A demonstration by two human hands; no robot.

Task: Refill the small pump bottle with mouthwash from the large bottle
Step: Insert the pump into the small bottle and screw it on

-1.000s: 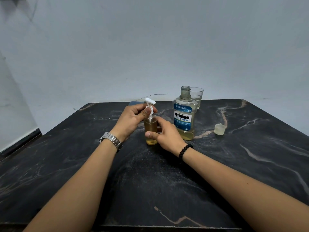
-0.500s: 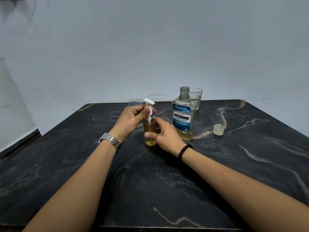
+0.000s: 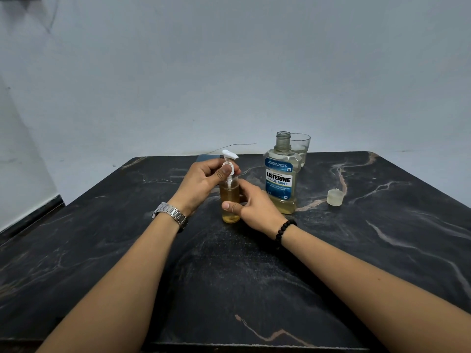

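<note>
The small clear pump bottle stands on the dark marble table, filled with amber liquid. My right hand holds its body from the right, thumb across the front. My left hand pinches the white pump head at the bottle's neck; the pump tube reaches down into the liquid. The large Listerine bottle stands uncapped just right of my hands, with a little liquid at its bottom. Its translucent cap lies further right on the table.
A drinking glass stands behind the large bottle at the table's far edge. A thin wire runs along the wall behind. A grey wall rises directly beyond the table.
Both hands stay on the small bottle and pump head with barely any shift; the view has moved slightly.
</note>
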